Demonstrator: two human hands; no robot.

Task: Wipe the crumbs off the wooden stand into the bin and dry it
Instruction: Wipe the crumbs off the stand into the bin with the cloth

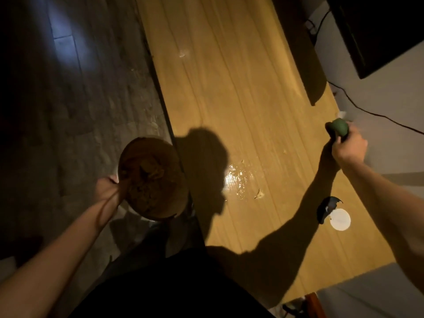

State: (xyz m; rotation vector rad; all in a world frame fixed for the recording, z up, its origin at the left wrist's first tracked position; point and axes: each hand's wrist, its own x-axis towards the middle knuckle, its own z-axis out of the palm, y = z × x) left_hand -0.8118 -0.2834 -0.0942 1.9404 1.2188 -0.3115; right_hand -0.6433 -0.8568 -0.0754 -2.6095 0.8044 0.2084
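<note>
The long wooden stand (229, 99) runs from the top of the view down to my body. A shiny wet patch (237, 180) and a few pale crumbs (259, 193) lie on it near the middle. My left hand (107, 189) grips the rim of a round bin (151, 177) lined with a brown bag, held beside the stand's left edge. My right hand (348, 145) holds a bunched green cloth (339, 128) at the stand's right edge, away from the crumbs.
A dark TV (378, 31) stands at the top right, its base (302, 60) on the stand, with black cables (367, 111) trailing by the wall. A white round disc (340, 219) and a dark torn scrap (325, 207) lie at the stand's right. Dim wood floor lies to the left.
</note>
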